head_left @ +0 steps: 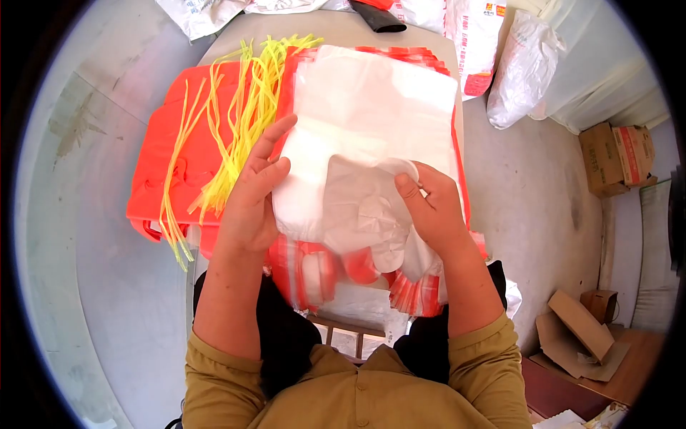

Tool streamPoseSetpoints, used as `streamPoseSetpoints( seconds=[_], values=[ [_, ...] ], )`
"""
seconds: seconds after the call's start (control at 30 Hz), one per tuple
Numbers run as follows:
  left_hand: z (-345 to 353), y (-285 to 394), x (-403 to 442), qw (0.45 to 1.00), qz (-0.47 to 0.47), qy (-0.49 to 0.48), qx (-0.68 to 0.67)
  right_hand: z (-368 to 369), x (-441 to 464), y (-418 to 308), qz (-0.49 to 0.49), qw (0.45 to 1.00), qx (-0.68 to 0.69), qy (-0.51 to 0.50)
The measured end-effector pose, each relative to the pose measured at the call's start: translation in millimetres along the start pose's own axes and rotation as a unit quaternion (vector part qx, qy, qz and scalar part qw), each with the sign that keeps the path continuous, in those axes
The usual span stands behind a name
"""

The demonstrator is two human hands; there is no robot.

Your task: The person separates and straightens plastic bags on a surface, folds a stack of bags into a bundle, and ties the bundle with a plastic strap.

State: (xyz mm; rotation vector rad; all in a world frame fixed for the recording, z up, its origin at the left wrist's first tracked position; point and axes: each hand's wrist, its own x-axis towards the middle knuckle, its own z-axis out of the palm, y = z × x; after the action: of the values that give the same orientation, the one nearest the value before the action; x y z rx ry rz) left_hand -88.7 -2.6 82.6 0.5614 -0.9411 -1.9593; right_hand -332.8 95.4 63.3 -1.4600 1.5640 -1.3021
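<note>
Tabletop (350, 30) largely covered. Across its middle and right, a broad stack of plastic bags (371, 93) is laid, white uppermost, with red margins exposed at the far and right edges. Over the stack's near part, a greyish translucent bag (350, 204) is spread, its near end puckered. Its curled far-right edge is pinched between thumb and fingers of the right hand (437, 211). The left hand (250, 196) is held by the stack's left edge, its fingers spread wide, nothing seen in them; whether the stack is touched cannot be told.

Step in hand, as judged: one loose bag being handled over the stack, controlled from the right side only. A smoothed film and a second hold on the left seem called for; thin layers could cling together.

Around: a red pile (171, 136) is set on the tabletop's left, close beside the stack. White sacks (525, 68) are seen at far right, beyond the tabletop; a cardboard box (606, 161) is placed farther right, well apart. Yellow strips (261, 93) are draped over the red pile up to the stack; by these the left fingers could be snagged.
</note>
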Motion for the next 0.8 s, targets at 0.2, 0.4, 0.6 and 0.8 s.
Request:
streamPoseSetpoints(
  seconds=[0.2, 0.4, 0.6, 0.8],
  values=[
    [0.9, 2.7, -4.5, 0.998, -0.029, 0.03, 0.041, -2.1, -1.5, -1.4, 0.058, 0.993, 0.105, 0.008],
    [-9.7, 2.6, -9.2, 0.99, -0.137, -0.013, -0.021, -0.6, 1.2, 0.5, 0.021, 0.989, 0.143, -0.009],
    [-10.1, -3.0, -11.6, 0.995, -0.097, 0.026, 0.003, -3.4, -2.1, -6.5, 0.041, 0.991, 0.131, 0.006],
    [-7.4, -9.4, -7.8, 0.982, -0.084, 0.074, 0.155, -0.5, -2.6, -3.7, 0.055, 0.987, 0.151, 0.019]
  ],
)
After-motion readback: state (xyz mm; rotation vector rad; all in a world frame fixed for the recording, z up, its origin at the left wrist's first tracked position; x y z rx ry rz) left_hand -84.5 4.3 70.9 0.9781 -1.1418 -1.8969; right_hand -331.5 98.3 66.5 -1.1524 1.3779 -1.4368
